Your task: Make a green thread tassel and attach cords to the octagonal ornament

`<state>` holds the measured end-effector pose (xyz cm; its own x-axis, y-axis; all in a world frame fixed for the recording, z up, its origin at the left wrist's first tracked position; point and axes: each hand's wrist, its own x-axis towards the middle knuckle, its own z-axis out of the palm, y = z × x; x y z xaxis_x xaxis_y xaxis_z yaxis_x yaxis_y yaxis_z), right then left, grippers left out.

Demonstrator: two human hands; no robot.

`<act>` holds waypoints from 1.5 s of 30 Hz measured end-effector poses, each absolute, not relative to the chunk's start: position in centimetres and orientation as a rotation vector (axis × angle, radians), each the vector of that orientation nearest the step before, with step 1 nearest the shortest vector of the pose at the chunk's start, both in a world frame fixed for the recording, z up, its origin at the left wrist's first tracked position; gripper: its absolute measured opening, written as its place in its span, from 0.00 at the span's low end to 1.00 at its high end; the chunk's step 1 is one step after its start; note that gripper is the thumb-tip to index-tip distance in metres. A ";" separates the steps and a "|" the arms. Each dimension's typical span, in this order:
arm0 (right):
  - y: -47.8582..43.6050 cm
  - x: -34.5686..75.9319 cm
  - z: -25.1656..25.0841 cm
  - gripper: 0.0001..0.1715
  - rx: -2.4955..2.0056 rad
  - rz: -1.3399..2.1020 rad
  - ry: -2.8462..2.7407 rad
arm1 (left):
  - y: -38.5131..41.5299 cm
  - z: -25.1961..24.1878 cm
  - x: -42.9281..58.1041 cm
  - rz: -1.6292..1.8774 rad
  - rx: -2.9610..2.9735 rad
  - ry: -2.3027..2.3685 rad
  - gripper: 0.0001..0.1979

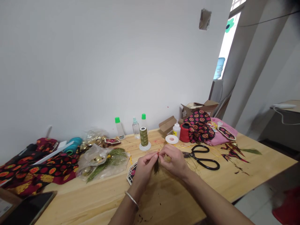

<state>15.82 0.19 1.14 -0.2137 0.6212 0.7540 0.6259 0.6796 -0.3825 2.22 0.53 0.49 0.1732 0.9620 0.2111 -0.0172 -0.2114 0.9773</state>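
A dark green thread tassel [156,169] hangs between my two hands, a little above the wooden table. My left hand [144,165] is closed, with thumb and index finger pinching the tassel's top. A small loop of red cord [158,151] rises there. My right hand [172,160] is closed too, its fingertips pinched at the red cord beside the tassel; the exact grip is hidden. Partly behind my left wrist lies a flat patterned piece with a pale border [130,175]. Scissors with black handles [207,164] lie just right of my right hand.
Behind my hands stand an olive thread cone [143,137], green-capped bottles [120,129], a white glue bottle [176,130] and a red thread cone [184,135]. Patterned fabric [56,165] and plastic bags with green tassels [114,161] lie left. A phone [28,208] rests at the near left.
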 end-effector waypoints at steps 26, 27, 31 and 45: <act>0.6 16.0 0.9 0.07 -1.004 0.381 -1.777 | 0.5 0.3 2.4 1.223 1.037 0.842 0.10; 0.6 16.0 0.8 0.07 -1.005 0.404 -1.771 | 0.5 0.3 2.4 1.220 1.017 0.820 0.09; 0.5 15.9 0.9 0.07 -0.986 0.370 -1.800 | 0.4 0.5 2.4 1.217 0.974 0.715 0.07; -0.1 16.1 1.5 0.06 -0.862 0.243 -1.829 | 0.3 0.9 2.0 1.129 0.784 0.504 0.05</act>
